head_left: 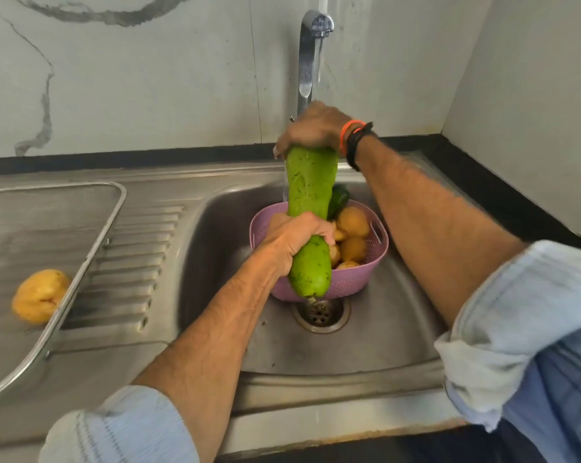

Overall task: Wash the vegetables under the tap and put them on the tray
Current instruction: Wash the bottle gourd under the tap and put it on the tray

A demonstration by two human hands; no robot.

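Holding a long green gourd (311, 208) upright over the sink (215, 248), beneath the tap (311, 55) with water running. Left hand (292, 242) wrapped round the gourd's lower half, grip clenched on it. Right hand (316, 132) cupped over the gourd's top end, grip also grasping it, orange and black bands (354, 142) at the wrist. Just behind and below the gourd, a pink colander (349, 279) sitting in the sink basin beside the drain (321, 312), filled with several yellow-brown vegetables (352, 223) and one dark green one (339, 198). Off to the left, on the counter's drainboard, a metal mesh tray (92, 248) carrying a single yellow vegetable (40, 295) near its right rim. Pale blue sleeves (516, 329) rolled up on both forearms.
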